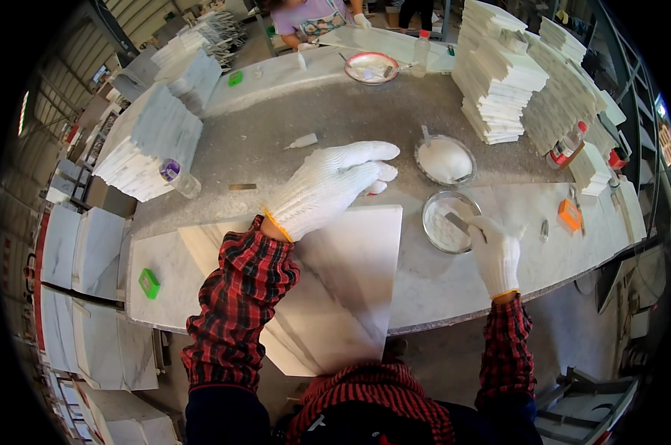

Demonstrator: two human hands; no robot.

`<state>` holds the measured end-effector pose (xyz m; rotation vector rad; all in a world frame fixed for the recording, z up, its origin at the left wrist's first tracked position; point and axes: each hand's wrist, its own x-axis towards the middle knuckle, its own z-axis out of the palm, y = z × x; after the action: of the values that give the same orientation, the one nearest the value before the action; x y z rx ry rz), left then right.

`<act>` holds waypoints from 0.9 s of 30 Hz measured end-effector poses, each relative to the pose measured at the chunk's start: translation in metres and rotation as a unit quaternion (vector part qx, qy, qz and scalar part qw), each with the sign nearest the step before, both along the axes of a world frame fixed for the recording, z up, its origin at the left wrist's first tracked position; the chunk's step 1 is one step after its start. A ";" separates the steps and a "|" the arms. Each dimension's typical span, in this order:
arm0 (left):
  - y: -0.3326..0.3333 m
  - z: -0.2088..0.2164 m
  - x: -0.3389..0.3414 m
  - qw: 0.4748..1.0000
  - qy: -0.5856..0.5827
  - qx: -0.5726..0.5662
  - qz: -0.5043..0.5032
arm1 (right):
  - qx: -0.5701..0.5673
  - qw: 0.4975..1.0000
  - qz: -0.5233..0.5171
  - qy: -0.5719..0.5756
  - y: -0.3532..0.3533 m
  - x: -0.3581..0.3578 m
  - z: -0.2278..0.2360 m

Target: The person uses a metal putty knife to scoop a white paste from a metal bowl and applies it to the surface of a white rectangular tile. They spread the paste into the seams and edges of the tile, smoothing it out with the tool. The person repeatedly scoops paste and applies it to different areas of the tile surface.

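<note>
My left hand, in a white knitted glove, is over the far edge of a pale, grey-veined marble slab. Its fingers stretch to the right, the lower ones slightly bent, and a small red spot shows beneath them. The slab juts past the table's near edge toward my body. On the right, my gloved right hand is closed on a flat metal scraper, whose blade reaches into a round metal bowl of white paste. Behind it, a second bowl holds white powder with a tool stuck in.
Stacks of marble tiles stand at the left and right. A clear bottle, a small white squeeze bottle, a green box and an orange box lie about. Across the table, a person in an apron works by a red-rimmed bowl.
</note>
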<state>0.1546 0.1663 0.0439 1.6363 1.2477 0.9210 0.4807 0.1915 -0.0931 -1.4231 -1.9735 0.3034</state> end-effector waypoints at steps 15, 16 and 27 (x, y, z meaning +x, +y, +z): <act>-0.017 0.009 0.027 0.883 0.418 0.209 -0.037 | -0.112 0.990 -0.041 -0.078 -0.002 -0.007 -0.042; -0.017 0.007 0.027 0.880 0.425 0.211 -0.028 | -0.107 0.990 -0.043 -0.086 -0.003 -0.008 -0.041; -0.011 -0.005 0.029 0.880 0.366 0.285 0.105 | -0.089 0.991 -0.066 -0.080 -0.020 0.011 -0.039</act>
<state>0.1838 0.1549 0.0391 2.5037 1.7977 0.8729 0.4913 0.1713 -0.1324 -1.7315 -2.0071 0.3211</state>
